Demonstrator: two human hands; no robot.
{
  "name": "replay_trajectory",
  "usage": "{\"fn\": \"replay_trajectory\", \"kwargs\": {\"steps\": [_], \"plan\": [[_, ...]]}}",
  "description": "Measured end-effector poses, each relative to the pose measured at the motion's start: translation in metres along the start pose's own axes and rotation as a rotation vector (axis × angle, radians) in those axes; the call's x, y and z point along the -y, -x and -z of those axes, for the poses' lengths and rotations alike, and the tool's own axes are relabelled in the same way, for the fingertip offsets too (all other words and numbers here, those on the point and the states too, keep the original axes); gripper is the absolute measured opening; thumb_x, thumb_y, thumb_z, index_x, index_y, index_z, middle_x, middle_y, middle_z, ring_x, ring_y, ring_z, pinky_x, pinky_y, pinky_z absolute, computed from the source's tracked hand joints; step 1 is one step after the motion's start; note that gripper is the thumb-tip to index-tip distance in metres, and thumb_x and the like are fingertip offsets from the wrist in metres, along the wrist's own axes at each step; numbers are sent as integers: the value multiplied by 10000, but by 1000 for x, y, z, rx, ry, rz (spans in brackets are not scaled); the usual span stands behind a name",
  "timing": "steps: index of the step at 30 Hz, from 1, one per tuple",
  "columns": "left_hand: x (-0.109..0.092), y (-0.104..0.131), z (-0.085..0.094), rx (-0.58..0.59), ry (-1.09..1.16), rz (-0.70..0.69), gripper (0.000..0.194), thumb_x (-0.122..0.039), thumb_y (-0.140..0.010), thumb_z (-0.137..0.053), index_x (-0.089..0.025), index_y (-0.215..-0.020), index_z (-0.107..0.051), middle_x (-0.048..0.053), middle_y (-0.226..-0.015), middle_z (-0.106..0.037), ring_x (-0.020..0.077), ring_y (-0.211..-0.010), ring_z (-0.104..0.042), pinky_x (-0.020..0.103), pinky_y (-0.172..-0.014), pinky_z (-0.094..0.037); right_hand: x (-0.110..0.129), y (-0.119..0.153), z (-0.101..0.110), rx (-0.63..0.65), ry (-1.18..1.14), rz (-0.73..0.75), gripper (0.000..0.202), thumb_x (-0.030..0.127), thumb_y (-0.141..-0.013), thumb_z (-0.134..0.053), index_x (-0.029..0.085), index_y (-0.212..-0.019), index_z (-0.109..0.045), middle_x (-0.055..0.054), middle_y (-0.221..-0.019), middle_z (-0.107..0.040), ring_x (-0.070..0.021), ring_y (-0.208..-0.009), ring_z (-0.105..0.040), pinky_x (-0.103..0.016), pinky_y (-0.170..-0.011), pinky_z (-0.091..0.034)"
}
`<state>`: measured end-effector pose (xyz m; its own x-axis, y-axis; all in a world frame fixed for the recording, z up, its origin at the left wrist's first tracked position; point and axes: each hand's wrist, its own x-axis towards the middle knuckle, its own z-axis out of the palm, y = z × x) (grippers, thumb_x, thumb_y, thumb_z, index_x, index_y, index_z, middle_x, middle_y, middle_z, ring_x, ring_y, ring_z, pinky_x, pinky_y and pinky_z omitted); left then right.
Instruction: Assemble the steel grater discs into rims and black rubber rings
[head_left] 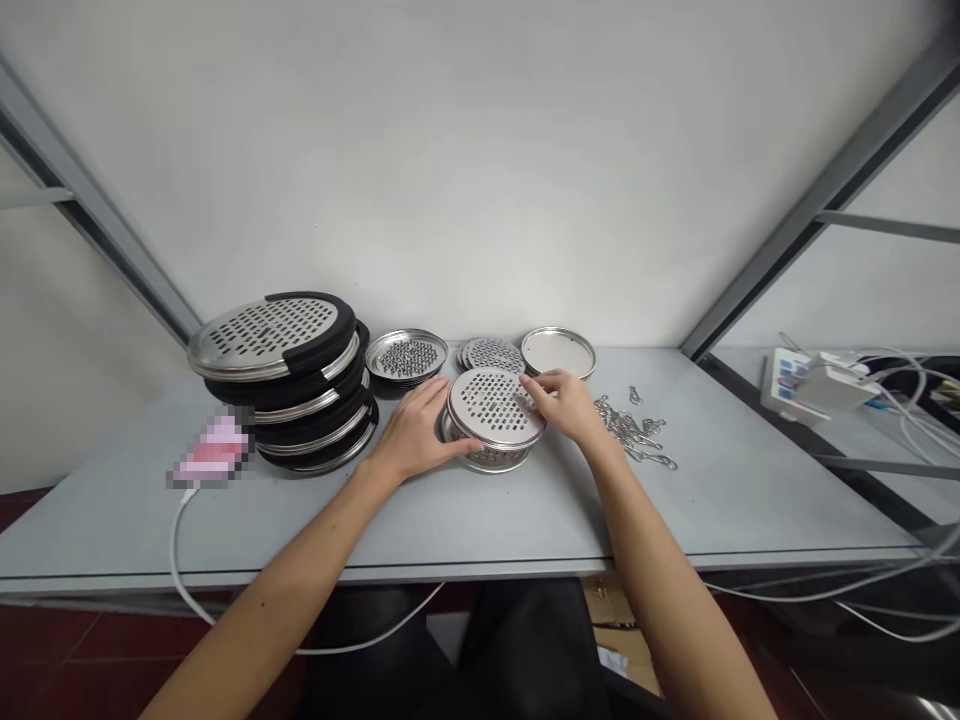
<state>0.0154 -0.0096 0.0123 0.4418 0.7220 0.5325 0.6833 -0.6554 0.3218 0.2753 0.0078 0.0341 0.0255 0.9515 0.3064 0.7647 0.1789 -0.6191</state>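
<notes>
A round perforated metal plate (pixel 496 408) lies on top of a low round metal pan (pixel 495 460) with a perforated side, near the middle of the table. My left hand (pixel 416 432) curves around its left side, thumb along the front rim and fingers along the back left edge. At the right rim, my right hand (pixel 561 402) pinches the plate's edge with bent fingers. Behind these are a stack of shallow pans with a perforated plate inside (pixel 407 358), some loose perforated discs (pixel 495 354) and a shallow round metal tray (pixel 559 352).
On the left stands a tall stack of round metal pans with black padded rims (pixel 292 400). A blurred-out pink device with a white cable (pixel 176 545) is beside it. Metal clips (pixel 634 430) lie in a loose heap on the right. Grey shelf posts (pixel 795 220) flank the table.
</notes>
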Motion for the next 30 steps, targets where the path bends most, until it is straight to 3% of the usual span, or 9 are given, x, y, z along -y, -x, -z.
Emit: {"fn": "replay_trajectory", "kwargs": {"steps": [6, 14, 20, 30], "plan": [[2, 3, 5, 39, 32, 32, 834, -698, -674, -706, -172, -1305, -564, 160, -1354, -578, 342, -1276, -528, 494, -1085, -426, 2, 2, 0, 170, 57, 104, 566, 580, -928, -411, 172, -615, -649, -74, -722, -681, -199, -719, -613, -275, -686, -427], [-9, 1, 14, 150, 91, 49, 684, -680, -678, -716, -224, -1183, -643, 100, -1175, -681, 310, -1083, -644, 430, -922, -522, -4, 8, -6, 300, 174, 122, 581, 587, -947, -351, 175, -643, -625, -97, -769, -679, -205, -763, -625, -279, -714, -418], [-8, 1, 15, 207, 86, 45, 684, -659, -621, -765, -232, -1147, -671, 83, -1084, -712, 298, -995, -667, 403, -867, -523, -1, 12, -8, 287, 207, 128, 548, 583, -935, -397, 173, -668, -642, -121, -847, -682, -211, -816, -637, -276, -747, -424], [-2, 2, 12, 219, 26, 40, 720, -674, -582, -774, -232, -1141, -672, 89, -1098, -709, 317, -1026, -653, 402, -874, -512, -2, 13, -10, 309, 201, 125, 510, 566, -937, -414, 191, -641, -593, -115, -809, -683, -223, -891, -640, -279, -787, -432]]}}
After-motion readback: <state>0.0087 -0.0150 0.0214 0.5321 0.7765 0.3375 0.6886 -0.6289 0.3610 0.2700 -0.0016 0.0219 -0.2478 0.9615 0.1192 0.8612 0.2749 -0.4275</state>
